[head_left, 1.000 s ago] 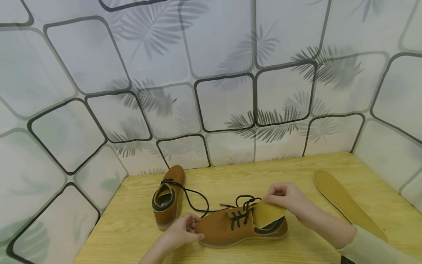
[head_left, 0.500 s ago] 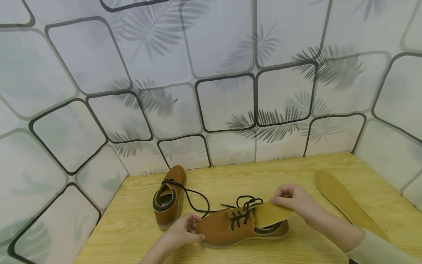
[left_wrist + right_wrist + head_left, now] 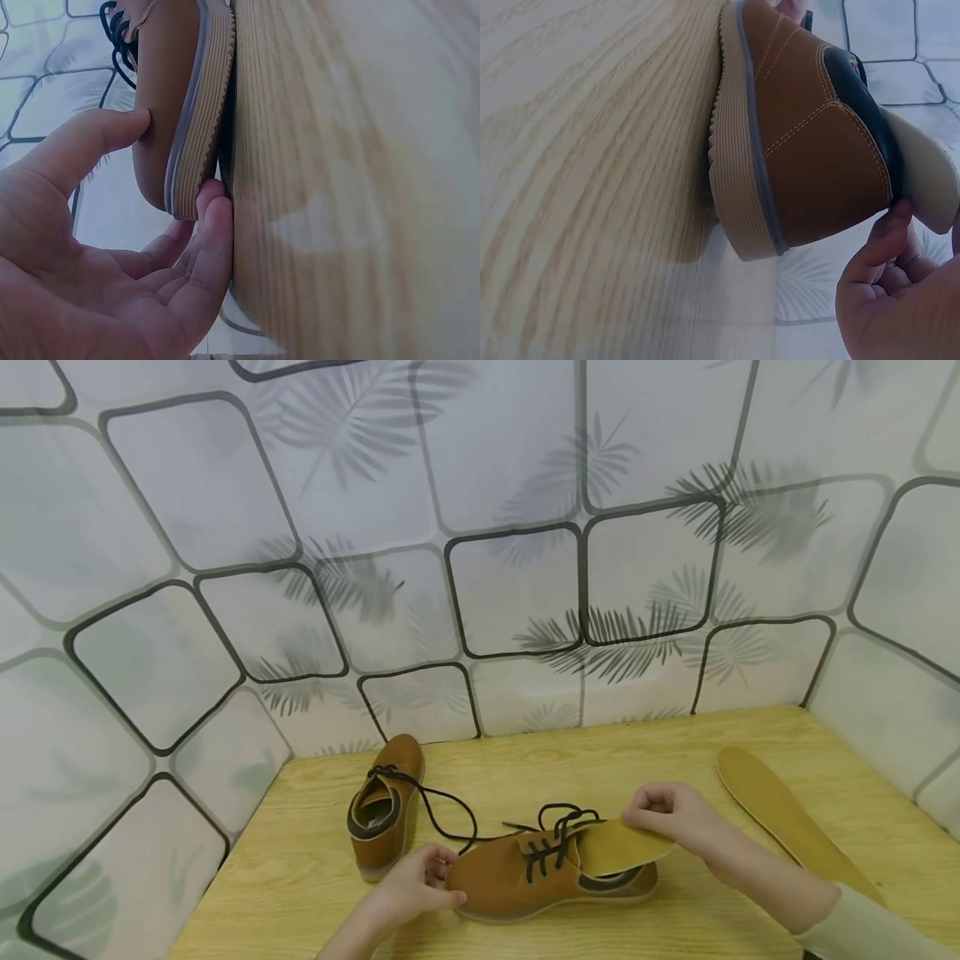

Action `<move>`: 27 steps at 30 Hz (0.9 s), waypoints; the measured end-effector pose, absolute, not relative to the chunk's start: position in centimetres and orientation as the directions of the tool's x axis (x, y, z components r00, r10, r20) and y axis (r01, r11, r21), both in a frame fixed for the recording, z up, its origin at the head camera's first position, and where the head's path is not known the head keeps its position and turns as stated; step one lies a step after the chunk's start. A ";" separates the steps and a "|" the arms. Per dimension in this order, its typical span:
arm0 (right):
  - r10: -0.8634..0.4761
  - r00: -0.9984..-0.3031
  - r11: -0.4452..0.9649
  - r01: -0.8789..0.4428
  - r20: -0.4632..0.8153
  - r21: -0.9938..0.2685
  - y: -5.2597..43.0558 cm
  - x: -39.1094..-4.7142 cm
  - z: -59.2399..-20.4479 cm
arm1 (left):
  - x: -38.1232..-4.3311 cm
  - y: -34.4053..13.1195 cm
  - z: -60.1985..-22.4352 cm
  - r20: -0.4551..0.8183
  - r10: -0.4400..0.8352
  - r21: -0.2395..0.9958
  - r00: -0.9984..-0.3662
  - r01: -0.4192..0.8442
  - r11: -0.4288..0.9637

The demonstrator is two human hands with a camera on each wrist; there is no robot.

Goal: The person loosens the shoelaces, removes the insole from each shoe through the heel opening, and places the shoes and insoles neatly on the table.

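A brown lace-up shoe (image 3: 495,881) lies on its sole, toe to the left. My left hand (image 3: 412,885) holds its toe; in the left wrist view the thumb presses the upper while the fingers (image 3: 214,225) reach under the sole. A tan insole (image 3: 618,847) pokes out of the shoe's opening, its front part hidden inside. My right hand (image 3: 675,818) pinches the insole's heel end above the shoe's heel. From the right wrist view, the pale underside of the insole (image 3: 930,176) shows past the dark collar, with fingers (image 3: 889,244) right at the shoe's back edge.
A second brown shoe (image 3: 386,814) stands at the back left, its black lace (image 3: 457,806) trailing toward the first shoe. Another tan insole (image 3: 787,818) lies flat at the right. The wooden table (image 3: 525,772) meets patterned fabric walls (image 3: 517,593) behind and at both sides.
My right hand has moved right and slightly down, drawing the insole farther out of the shoe, and the insole lies flatter. My left hand stays on the toe.
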State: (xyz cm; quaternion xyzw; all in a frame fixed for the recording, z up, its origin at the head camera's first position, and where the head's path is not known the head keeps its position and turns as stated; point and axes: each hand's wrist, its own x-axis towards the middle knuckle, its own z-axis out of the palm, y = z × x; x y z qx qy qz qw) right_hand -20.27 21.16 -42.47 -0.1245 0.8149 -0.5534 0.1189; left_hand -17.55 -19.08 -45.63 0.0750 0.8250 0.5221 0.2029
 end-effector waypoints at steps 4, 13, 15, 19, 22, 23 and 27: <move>-0.346 -0.937 0.377 -0.084 -0.056 -0.923 21.5 -20.4 -42.7 | -17.6 -19.1 -45.7 -0.259 0.327 0.890 -0.909 -0.093 0.446; -0.374 -0.926 0.402 -0.108 -0.055 -0.909 22.3 -20.5 -42.7 | -17.6 -18.9 -45.8 -0.232 0.335 0.894 -0.913 -0.065 0.442; -0.372 -0.927 0.420 -0.124 -0.046 -0.899 22.4 -20.4 -42.5 | -17.5 -18.9 -45.8 -0.233 0.334 0.893 -0.913 -0.065 0.445; -0.373 -0.928 0.449 -0.189 0.010 -0.873 22.4 -20.2 -42.2 | -17.5 -18.9 -45.7 -0.239 0.325 0.891 -0.915 -0.073 0.448; -0.378 -0.924 0.455 -0.237 0.055 -0.858 22.4 -20.1 -42.0 | -17.5 -18.8 -45.7 -0.238 0.321 0.892 -0.917 -0.076 0.445; -0.381 -0.921 0.458 -0.259 0.076 -0.850 22.4 -20.1 -42.0 | -17.5 -18.8 -45.7 -0.238 0.322 0.893 -0.916 -0.076 0.443; -0.387 -0.909 0.467 -0.335 0.152 -0.818 22.5 -20.1 -41.8 | -17.5 -18.8 -45.8 -0.238 0.326 0.895 -0.915 -0.076 0.440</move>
